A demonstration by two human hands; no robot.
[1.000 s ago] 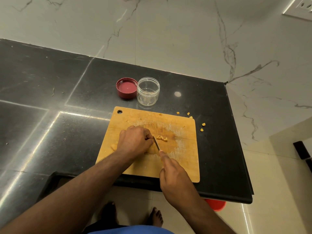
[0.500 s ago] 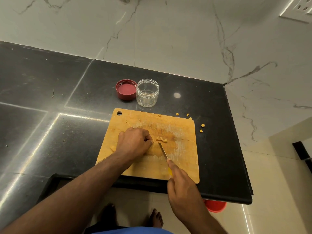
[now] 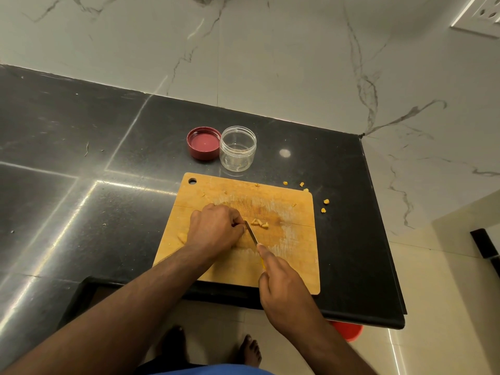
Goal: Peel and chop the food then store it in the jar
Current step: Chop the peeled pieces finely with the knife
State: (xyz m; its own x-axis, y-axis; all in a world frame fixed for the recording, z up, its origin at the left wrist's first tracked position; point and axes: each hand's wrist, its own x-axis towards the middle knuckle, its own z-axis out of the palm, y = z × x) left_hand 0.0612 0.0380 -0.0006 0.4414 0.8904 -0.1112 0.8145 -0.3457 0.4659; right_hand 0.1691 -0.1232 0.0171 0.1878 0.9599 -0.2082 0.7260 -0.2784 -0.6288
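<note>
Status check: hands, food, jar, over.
Left hand curled over food, right hand grips knife. Cut pieces on board. Jar open; nothing blocking.

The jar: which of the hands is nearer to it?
Left. The left hand lies curled on the board, just this side of the jar. The right hand holds the knife at the board's near edge, farther off.

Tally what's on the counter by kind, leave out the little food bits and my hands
Clear jar: 1
Red lid: 1
Wooden cutting board: 1
Knife: 1
Total: 4
</note>
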